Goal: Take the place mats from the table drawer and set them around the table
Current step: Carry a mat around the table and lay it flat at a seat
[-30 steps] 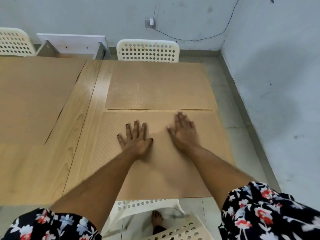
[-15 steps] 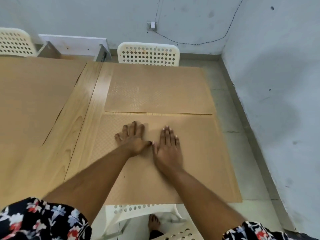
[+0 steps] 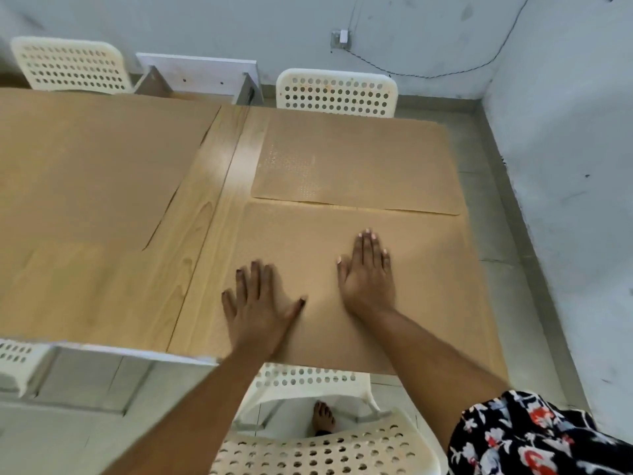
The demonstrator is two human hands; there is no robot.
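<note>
Both palms flat, fingers spread, gripping nothing: left hand (image 3: 257,303), right hand (image 3: 368,272) on near mat (image 3: 428,303), right end of counter (image 3: 212,207). Smooth outward; square far edge to far mat (image 3: 356,162).

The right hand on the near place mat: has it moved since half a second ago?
Yes. The right hand has slid rightward, away from the left hand, across the near place mat.
</note>
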